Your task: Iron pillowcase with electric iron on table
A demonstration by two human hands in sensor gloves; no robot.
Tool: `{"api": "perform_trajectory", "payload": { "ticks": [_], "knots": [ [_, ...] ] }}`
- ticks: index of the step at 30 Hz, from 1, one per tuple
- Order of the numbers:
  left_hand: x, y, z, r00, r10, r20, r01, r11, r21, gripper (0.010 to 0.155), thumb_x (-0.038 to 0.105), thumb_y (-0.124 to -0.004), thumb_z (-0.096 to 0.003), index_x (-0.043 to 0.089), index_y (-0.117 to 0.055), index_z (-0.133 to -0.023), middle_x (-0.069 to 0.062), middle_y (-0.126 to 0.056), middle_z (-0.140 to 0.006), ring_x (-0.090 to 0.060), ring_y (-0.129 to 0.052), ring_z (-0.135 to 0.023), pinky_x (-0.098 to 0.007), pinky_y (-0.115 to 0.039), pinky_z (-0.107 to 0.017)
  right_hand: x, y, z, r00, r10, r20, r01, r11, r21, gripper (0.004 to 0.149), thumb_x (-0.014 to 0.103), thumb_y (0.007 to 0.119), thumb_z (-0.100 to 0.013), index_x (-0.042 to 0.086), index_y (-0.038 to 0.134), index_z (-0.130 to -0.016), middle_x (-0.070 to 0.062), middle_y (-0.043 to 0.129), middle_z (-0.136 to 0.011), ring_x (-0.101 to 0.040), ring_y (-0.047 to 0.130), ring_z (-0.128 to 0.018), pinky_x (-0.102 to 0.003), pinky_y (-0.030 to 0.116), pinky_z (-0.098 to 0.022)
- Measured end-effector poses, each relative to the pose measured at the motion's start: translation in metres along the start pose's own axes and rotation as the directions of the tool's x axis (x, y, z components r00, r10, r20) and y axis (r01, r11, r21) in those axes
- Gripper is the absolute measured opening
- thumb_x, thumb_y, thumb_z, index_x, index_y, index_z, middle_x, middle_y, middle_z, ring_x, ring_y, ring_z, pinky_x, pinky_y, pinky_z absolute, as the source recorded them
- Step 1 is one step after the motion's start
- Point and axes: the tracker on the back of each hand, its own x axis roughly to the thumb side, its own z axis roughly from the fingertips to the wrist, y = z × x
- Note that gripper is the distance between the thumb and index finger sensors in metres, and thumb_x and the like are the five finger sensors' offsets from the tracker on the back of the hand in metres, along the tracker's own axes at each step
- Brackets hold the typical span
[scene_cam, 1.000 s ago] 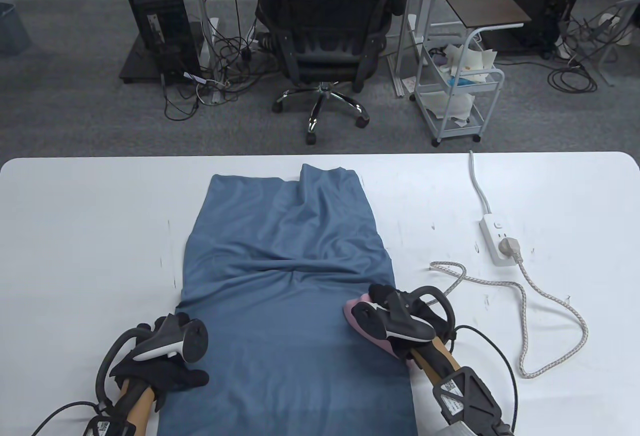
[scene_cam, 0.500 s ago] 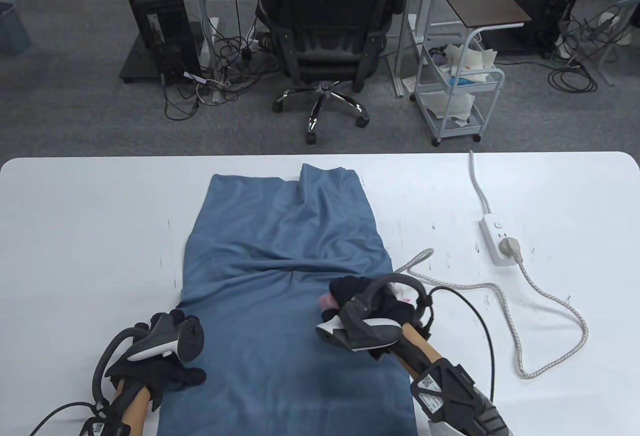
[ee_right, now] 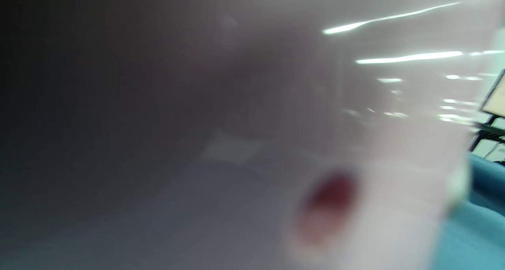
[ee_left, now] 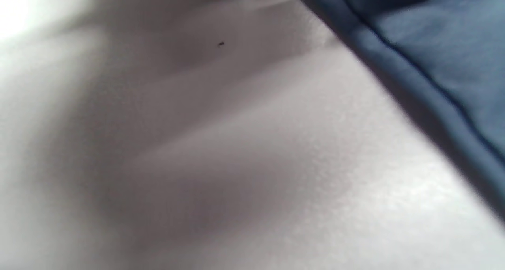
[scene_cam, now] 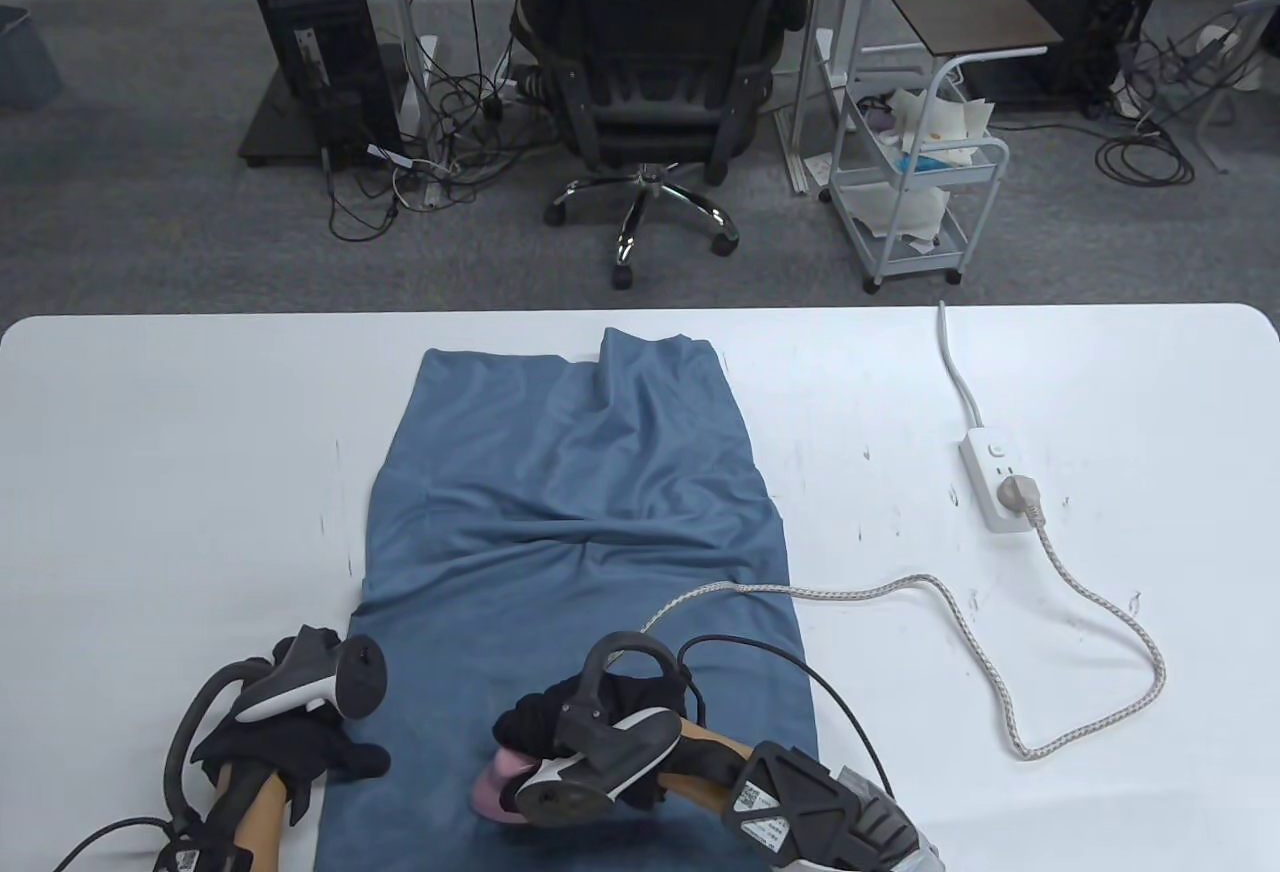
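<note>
Blue pillowcase [scene_cam: 575, 552] lies flat under both hands, so keep your right hand [scene_cam: 570, 722] gripping the pink iron [scene_cam: 497, 780] while your left hand [scene_cam: 290, 747] presses the near edge just beside it, and glide slowly toward the wrinkles beyond your fingers.

Left hand [scene_cam: 290, 747] flat, fingers relaxed; right hand [scene_cam: 560, 727] curled in a grip, forearm angled inward.
</note>
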Motion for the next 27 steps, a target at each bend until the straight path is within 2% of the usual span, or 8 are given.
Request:
{"api": "perform_trajectory", "payload": {
  "ticks": [6, 11, 14, 16, 18, 22, 25, 27],
  "knots": [
    [0.001, 0.000, 0.000, 1.000, -0.005, -0.005, 0.005, 1.000, -0.003, 0.110, 0.069, -0.061, -0.0367, 0.019, 0.005, -0.110, -0.025, 0.003, -0.117, -0.055, -0.009, -0.107, -0.069, -0.023, -0.074, -0.049, 0.014, -0.016, 0.957, 0.037, -0.287, -0.017, 0.997, 0.072, 0.068, 0.057, 0.043, -0.050, 0.007, 0.067, -0.088, 0.002, 0.088, -0.057, -0.007, 0.093, -0.028, -0.025, 0.087, -0.023],
    [0.001, 0.000, 0.000, 1.000, -0.007, -0.004, 0.007, 1.000, -0.006, 0.110, 0.068, -0.061, -0.0367, 0.019, 0.005, -0.110, -0.025, 0.002, -0.117, -0.055, -0.009, -0.107, -0.069, -0.023, -0.074, -0.070, 0.019, -0.022, 0.902, 0.064, -0.428, -0.019, 0.994, 0.108, 0.068, 0.056, 0.042, -0.051, 0.005, 0.066, -0.090, 0.001, 0.088, -0.058, -0.008, 0.093, -0.028, -0.026, 0.087, -0.024],
    [0.001, 0.000, 0.000, 1.000, -0.008, -0.007, 0.008, 1.000, -0.006, 0.110, 0.068, -0.061, -0.0369, 0.019, 0.005, -0.110, -0.025, 0.002, -0.117, -0.055, -0.009, -0.107, -0.069, -0.023, -0.074, -0.063, 0.016, -0.021, 0.914, 0.055, -0.403, -0.009, 0.993, 0.115, 0.069, 0.056, 0.042, -0.051, 0.005, 0.066, -0.089, 0.002, 0.087, -0.057, -0.007, 0.092, -0.027, -0.025, 0.087, -0.023],
    [0.001, 0.000, 0.000, 1.000, -0.005, -0.003, 0.005, 1.000, -0.008, 0.110, 0.068, -0.061, -0.0370, 0.019, 0.005, -0.110, -0.026, 0.002, -0.117, -0.055, -0.010, -0.107, -0.068, -0.023, -0.074, -0.053, 0.012, -0.018, 0.933, -0.019, -0.361, 0.066, 0.991, 0.118, 0.069, 0.056, 0.043, -0.051, 0.004, 0.066, -0.089, 0.002, 0.087, -0.056, -0.007, 0.093, -0.027, -0.025, 0.087, -0.023],
    [0.001, 0.000, 0.000, 1.000, 0.003, 0.002, -0.003, 1.000, -0.013, 0.110, 0.068, -0.061, -0.0371, 0.019, 0.005, -0.110, -0.026, 0.002, -0.117, -0.055, -0.010, -0.107, -0.068, -0.023, -0.074, -0.032, 0.006, -0.013, 0.957, -0.080, -0.278, 0.118, 0.986, 0.121, 0.070, 0.056, 0.045, -0.051, 0.002, 0.067, -0.090, 0.000, 0.088, -0.056, -0.009, 0.093, -0.027, -0.027, 0.087, -0.023],
    [0.001, 0.000, 0.000, 1.000, -0.001, -0.002, 0.001, 1.000, -0.010, 0.110, 0.068, -0.061, -0.0372, 0.019, 0.005, -0.110, -0.026, 0.002, -0.117, -0.055, -0.010, -0.107, -0.068, -0.023, -0.074, -0.002, -0.003, -0.007, 0.988, -0.073, -0.133, 0.090, 0.988, 0.126, 0.070, 0.057, 0.044, -0.050, 0.003, 0.066, -0.090, 0.002, 0.087, -0.057, -0.007, 0.094, -0.028, -0.026, 0.088, -0.023],
    [0.002, 0.000, 0.000, 1.000, -0.002, -0.003, 0.002, 1.000, -0.009, 0.110, 0.068, -0.061, -0.0372, 0.018, 0.005, -0.110, -0.026, 0.002, -0.117, -0.055, -0.010, -0.107, -0.068, -0.023, -0.074, 0.000, -0.003, -0.009, 0.989, -0.071, -0.128, 0.085, 0.990, 0.110, 0.069, 0.057, 0.045, -0.050, 0.004, 0.067, -0.089, 0.002, 0.088, -0.056, -0.008, 0.093, -0.027, -0.026, 0.087, -0.023],
    [0.002, 0.000, 0.000, 1.000, -0.003, -0.005, 0.003, 1.000, -0.008, 0.110, 0.068, -0.061, -0.0373, 0.019, 0.005, -0.110, -0.026, 0.001, -0.117, -0.055, -0.010, -0.107, -0.068, -0.024, -0.074, -0.010, 0.000, -0.013, 0.981, -0.075, -0.181, 0.094, 0.990, 0.101, 0.069, 0.057, 0.045, -0.050, 0.005, 0.067, -0.089, 0.002, 0.088, -0.056, -0.008, 0.093, -0.027, -0.026, 0.087, -0.023]
  ]
}}
